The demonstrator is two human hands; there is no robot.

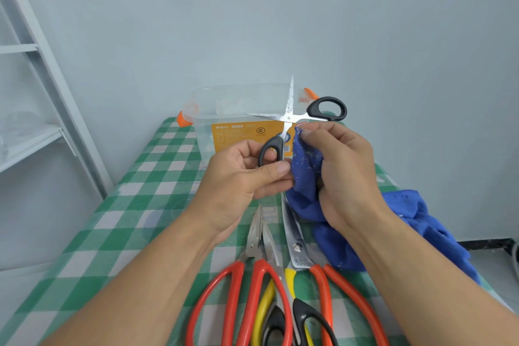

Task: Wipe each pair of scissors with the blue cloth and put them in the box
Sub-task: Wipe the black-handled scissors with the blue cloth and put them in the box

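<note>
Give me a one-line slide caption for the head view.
The left hand holds open black-handled scissors before the clear box while the right hand holds the blue cloth beside them.

- Head view: one wide-angle camera, worn on the person's head, faced forward and down along both forearms.
- Range: it lay close above the left hand [247, 177] and right hand [348, 171], held mid-frame.
- Field: the checked table [134, 205] ran from the bottom edge to the wall [365, 22] beyond.
</note>
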